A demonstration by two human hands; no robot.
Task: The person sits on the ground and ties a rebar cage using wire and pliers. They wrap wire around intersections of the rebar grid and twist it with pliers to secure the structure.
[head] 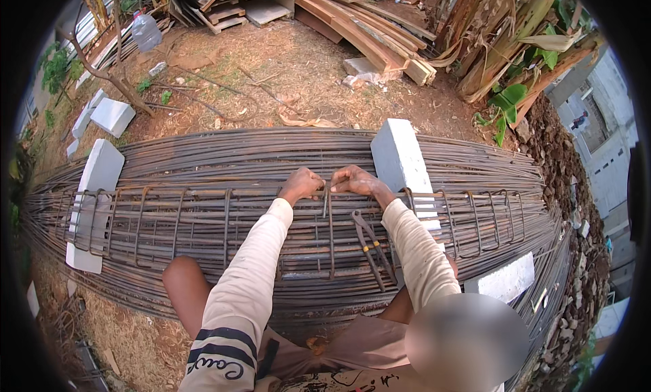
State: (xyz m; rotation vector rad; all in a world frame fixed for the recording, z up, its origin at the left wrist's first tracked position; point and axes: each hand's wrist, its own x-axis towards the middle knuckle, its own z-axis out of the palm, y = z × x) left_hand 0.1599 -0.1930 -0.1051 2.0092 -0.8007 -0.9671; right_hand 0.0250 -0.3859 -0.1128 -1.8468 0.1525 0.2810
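A long rebar cage (254, 239) of rusty bars and square stirrups stretches across in front of me. My left hand (302, 183) is at its far top bar, fingers curled, just left of a stirrup (331, 239). Close on the stirrup's other side, my right hand (356, 180) has thumb and fingers bent together at the same bar. Whether either hand pinches a thin wire is too small to tell. Below my right hand, end-cutting pincers (374, 249) with yellow bands on the handles lie on the cage, jaws pointing away from me.
Many loose reinforcing bars (244, 150) lie beneath the cage. Pale blocks stand among them, one at the left (99, 163) and one at the right (402, 155). Beyond are stacked timber planks (366, 31) and banana stems (488, 41). Rubble (564, 153) borders the right side.
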